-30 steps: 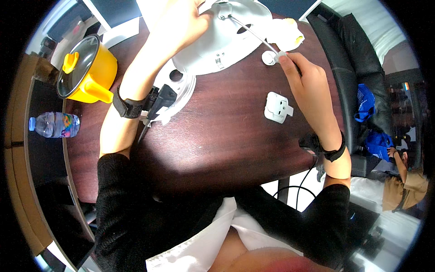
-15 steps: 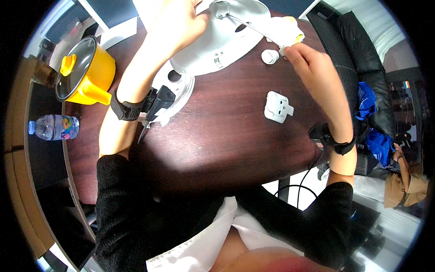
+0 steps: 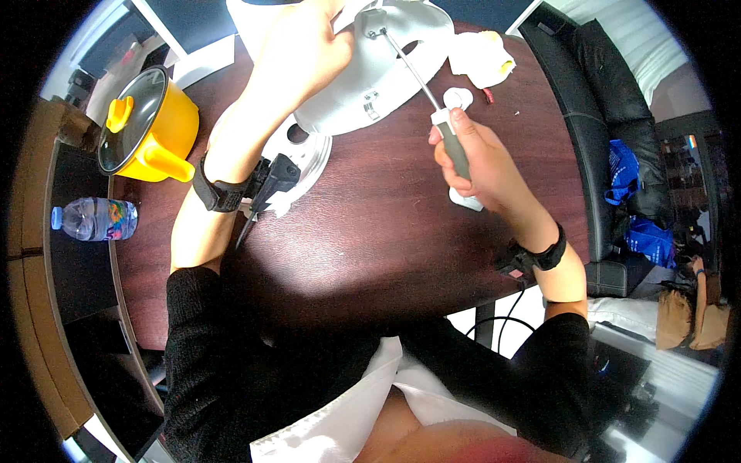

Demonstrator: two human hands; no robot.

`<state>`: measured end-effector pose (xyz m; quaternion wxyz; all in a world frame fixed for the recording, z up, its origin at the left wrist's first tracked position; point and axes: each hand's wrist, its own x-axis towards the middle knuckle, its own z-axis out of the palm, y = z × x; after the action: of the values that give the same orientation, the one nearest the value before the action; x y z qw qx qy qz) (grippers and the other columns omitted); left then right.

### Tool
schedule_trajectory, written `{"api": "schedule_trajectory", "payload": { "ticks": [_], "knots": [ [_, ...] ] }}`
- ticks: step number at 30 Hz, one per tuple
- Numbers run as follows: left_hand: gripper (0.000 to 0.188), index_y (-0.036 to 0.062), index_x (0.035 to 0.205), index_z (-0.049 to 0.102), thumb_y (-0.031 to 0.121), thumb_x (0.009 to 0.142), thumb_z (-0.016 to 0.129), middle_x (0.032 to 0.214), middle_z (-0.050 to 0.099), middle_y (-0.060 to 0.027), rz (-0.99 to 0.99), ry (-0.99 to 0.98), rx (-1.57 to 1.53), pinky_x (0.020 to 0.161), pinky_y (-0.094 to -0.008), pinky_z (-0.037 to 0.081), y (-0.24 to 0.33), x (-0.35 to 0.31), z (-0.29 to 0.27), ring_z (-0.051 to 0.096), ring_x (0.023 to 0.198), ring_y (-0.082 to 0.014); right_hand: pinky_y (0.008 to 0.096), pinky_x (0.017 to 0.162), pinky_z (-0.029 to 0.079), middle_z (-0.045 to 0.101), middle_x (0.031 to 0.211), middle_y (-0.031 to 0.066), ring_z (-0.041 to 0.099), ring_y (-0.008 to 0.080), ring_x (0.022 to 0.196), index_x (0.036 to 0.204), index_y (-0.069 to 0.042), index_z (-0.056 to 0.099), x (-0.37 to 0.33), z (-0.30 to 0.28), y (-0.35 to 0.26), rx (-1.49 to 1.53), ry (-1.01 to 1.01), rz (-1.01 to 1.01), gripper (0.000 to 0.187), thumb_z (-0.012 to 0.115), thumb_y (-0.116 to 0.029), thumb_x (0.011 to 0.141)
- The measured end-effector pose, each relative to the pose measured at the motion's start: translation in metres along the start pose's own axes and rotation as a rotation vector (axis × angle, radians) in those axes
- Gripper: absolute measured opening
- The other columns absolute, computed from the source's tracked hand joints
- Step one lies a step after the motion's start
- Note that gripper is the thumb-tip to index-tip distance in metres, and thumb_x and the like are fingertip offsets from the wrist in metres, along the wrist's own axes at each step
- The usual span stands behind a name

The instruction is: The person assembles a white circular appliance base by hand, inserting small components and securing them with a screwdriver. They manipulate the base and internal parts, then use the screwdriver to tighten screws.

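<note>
My right hand (image 3: 488, 166) is closed round the grey-and-white handle of a screwdriver (image 3: 454, 147). The slim metal shaft slants up and left, with its tip at a small fitting inside a large white curved plastic shell (image 3: 340, 106). At the shell's far left, my left hand (image 3: 312, 50) is closed on it; the fingertips are partly cut off by the upper edge. Beneath my left forearm lies a round white plastic part (image 3: 318, 154). A small white cap (image 3: 458, 98) stands just beyond my right hand, which partly covers a white plastic piece (image 3: 466, 201).
A yellow pot (image 3: 174, 123) with a glass lid stands at the left, and a water bottle (image 3: 96, 219) lies nearer me. A white-and-yellow cloth-like bundle (image 3: 480, 60) and a small red item (image 3: 488, 96) are at the far right. Black sofa (image 3: 590, 139) borders the table's right side.
My right hand has moved left and nearer me, from a hold at the shaft's end to a full grip on the handle. It now partly covers the white plastic piece.
</note>
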<state>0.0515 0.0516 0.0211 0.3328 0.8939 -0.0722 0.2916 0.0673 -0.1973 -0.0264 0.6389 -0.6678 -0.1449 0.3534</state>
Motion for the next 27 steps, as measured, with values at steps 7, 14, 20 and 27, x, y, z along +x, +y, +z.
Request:
{"api": "schedule_trajectory", "payload": {
  "ticks": [7, 14, 20, 27],
  "knots": [
    [0.035, 0.0004, 0.109, 0.066, -0.003, 0.078, 0.050, 0.092, 0.068, -0.0215, 0.023, 0.085, -0.054, 0.081, -0.0394, 0.052, -0.003, -0.005, -0.004, 0.067, 0.089, -0.0319, 0.0202, 0.033, 0.026, 0.049, 0.066, 0.0021, 0.037, 0.0072, 0.039, 0.095, -0.005, 0.050, 0.002, 0.029, 0.002, 0.274, -0.045, 0.087, 0.049, 0.034, -0.051, 0.103],
    [0.034, 0.0013, 0.108, 0.066, -0.002, 0.078, 0.051, 0.091, 0.069, -0.0203, -0.088, 0.001, -0.047, 0.078, -0.0393, 0.053, 0.003, -0.003, -0.002, 0.068, 0.086, -0.0313, 0.0218, 0.032, 0.023, 0.047, 0.064, 0.0017, 0.034, 0.0076, 0.037, 0.092, -0.007, 0.049, 0.001, 0.033, 0.007, 0.347, -0.181, 0.125, 0.048, 0.033, -0.051, 0.103],
    [0.034, 0.0012, 0.109, 0.066, -0.001, 0.078, 0.051, 0.091, 0.069, -0.0196, 0.043, 0.032, 0.001, 0.079, -0.0391, 0.053, -0.001, -0.003, 0.000, 0.068, 0.086, -0.0309, 0.0222, 0.033, 0.022, 0.047, 0.062, 0.0017, 0.033, 0.0084, 0.037, 0.093, -0.009, 0.049, 0.010, 0.029, 0.020, 0.690, -0.420, 0.160, 0.049, 0.031, -0.054, 0.102],
    [0.038, 0.0006, 0.115, 0.064, 0.000, 0.079, 0.051, 0.094, 0.070, -0.0190, 0.008, 0.003, -0.107, 0.081, -0.0375, 0.053, -0.009, 0.002, -0.004, 0.068, 0.087, -0.0288, 0.0221, 0.034, 0.026, 0.047, 0.061, 0.0006, 0.036, 0.0063, 0.039, 0.097, -0.007, 0.051, 0.013, 0.009, 0.018, -0.001, -0.041, -0.059, 0.046, 0.033, -0.049, 0.103]
  ]
}}
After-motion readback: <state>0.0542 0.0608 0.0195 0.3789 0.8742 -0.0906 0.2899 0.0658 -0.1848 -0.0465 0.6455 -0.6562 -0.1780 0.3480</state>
